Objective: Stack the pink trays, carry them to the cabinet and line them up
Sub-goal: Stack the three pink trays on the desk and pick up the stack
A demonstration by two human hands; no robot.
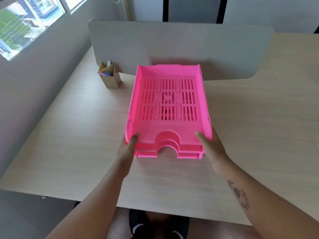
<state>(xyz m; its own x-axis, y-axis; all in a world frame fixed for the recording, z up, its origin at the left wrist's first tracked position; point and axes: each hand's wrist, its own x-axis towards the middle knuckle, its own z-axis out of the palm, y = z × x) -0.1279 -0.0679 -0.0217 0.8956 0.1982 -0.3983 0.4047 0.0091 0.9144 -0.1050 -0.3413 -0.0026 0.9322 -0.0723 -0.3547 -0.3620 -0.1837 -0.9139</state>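
Gripping the near corners of the stack of pink trays (168, 107), both hands sit low in the middle of the frame. The left hand (126, 149) clasps the near-left corner, thumb hooked over the rim and the other fingers hidden beneath or behind the wall. The right hand (211, 147) does the same at the near-right corner, thumb lying inside the top tray. At the front edge around the arched cut-out, three layered lips show, so the stack appears to hold about three trays nested together, though the exact count is hard to tell.

The stack lies at the centre of the frame on the pale wooden desk (69, 135), its far end close to the grey divider panel (172, 42). Whether it rests fully on the desk or is just lifting cannot be told. A cardboard pen holder (109, 75) stands to the left of it, apart from the trays.

Judging by this, stacking looks finished and the carrying step is beginning. The next move calls for a level lift with even grip on both sides, so the nested trays do not slide apart, then a turn away from the desk toward the cabinet, which is not in view.
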